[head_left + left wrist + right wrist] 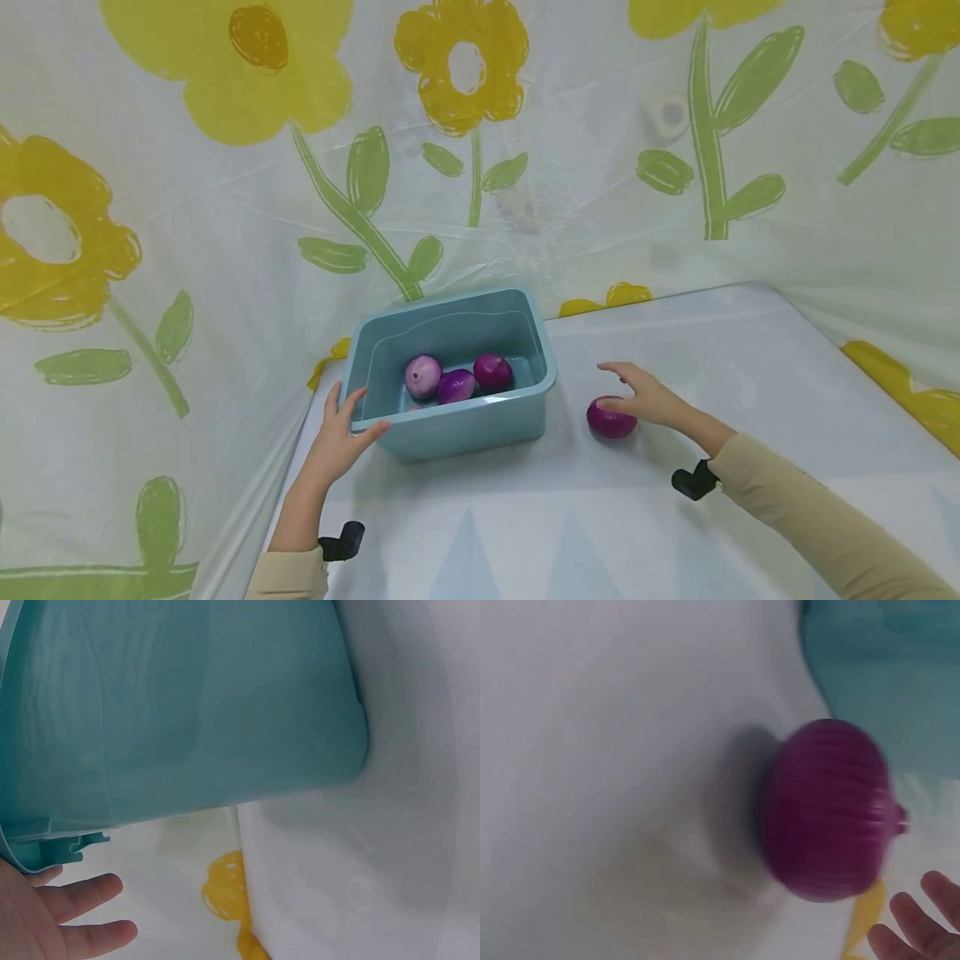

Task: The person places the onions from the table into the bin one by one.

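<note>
A teal plastic tub point(465, 425) stands on the white table and holds three purple onions point(457, 386). My left hand point(341, 433) is at its near left corner, thumb laid on the front rim and fingers straight along the side. In the left wrist view the tub wall point(187, 705) fills the frame, with the straight fingers point(82, 915) just under the rim. A fourth purple onion point(609, 421) lies on the table right of the tub. My right hand point(637, 392) hovers over it with fingers spread. In the right wrist view the onion point(829, 814) is blurred and the fingertips point(922, 922) are apart from it.
A plastic sheet printed with yellow flowers and green stems point(465, 125) hangs behind and to both sides. The tub sits close to the table's back left corner. The tabletop point(570, 517) carries pale blue triangles. Black wrist mounts point(693, 481) sit on both forearms.
</note>
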Available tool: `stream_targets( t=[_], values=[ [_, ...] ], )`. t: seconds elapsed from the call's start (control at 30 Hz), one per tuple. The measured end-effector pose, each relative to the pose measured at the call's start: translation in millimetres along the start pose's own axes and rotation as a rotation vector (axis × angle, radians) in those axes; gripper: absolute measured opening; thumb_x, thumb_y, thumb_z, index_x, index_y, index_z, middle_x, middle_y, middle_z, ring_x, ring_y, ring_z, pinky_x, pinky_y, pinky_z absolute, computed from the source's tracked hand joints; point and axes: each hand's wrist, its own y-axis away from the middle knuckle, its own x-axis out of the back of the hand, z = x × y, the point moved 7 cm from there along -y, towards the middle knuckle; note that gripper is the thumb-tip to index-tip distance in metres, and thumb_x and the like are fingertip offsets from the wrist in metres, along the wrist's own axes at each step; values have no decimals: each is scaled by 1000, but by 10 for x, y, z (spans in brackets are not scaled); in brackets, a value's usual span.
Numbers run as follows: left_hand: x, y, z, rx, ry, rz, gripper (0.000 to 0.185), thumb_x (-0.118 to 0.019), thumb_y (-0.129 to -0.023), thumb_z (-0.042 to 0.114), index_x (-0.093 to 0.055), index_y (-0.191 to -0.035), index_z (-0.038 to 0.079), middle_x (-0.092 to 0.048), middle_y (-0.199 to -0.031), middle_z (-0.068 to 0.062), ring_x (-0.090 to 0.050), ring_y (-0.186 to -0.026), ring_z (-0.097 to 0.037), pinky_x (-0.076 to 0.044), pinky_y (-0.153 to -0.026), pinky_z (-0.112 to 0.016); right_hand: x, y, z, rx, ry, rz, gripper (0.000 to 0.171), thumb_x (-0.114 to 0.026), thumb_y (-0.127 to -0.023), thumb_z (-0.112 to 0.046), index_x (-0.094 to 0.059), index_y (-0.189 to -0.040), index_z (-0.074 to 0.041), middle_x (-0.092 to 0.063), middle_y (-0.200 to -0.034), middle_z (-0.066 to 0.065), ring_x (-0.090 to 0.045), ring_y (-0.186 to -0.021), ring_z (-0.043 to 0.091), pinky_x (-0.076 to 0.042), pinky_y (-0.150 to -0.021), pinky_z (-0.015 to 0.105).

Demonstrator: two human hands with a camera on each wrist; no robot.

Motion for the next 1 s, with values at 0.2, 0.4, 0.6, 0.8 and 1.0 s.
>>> stream_targets(
  t=[0.2, 0.4, 0.6, 0.8, 1.0],
  values=[
    [2, 7, 8, -13, 4, 8, 81, -58, -84, 50, -24, -143, 7, 9, -151, -20, -24, -129, -51, -31, -93, -65, -255, 62, 205, 8, 41, -30, 67, -68, -80, -34, -42, -132, -1, -40, -131, 27, -38, -118, 45, -43, -87, 57],
    [-1, 8, 6, -17, 4, 11, 80, -58, -84, 50, -25, -143, 7, 9, -151, -19, -24, -128, -51, -31, -93, -65, -360, 95, 312, -18, 42, 6, 64, -71, -78, -30, -44, -129, -3, -44, -126, 26, -43, -111, 44, -45, -84, 57],
    [-1, 7, 10, -17, 8, 6, 81, -58, -84, 51, -24, -143, 7, 10, -151, -19, -25, -128, -50, -32, -93, -64, -365, 112, 295, -26, 29, 41, 63, -72, -77, -29, -45, -127, -3, -47, -125, 24, -44, -111, 44, -45, -83, 56],
    [-1, 1, 7, -14, 3, 6, 81, -57, -84, 51, -24, -143, 7, 10, -151, -19, -25, -128, -51, -32, -93, -64, -327, 120, 257, -19, 42, 38, 62, -72, -77, -26, -46, -127, -2, -47, -124, 24, -46, -110, 42, -46, -83, 54],
    [-9, -5, -13, -8, 5, 4, 81, -57, -84, 52, -24, -143, 8, 10, -151, -18, -25, -128, -51, -31, -93, -65, -221, 105, 209, -27, 59, 37, 62, -71, -77, -26, -45, -128, -1, -46, -125, 25, -46, -109, 42, -46, -83, 54]
  ],
)
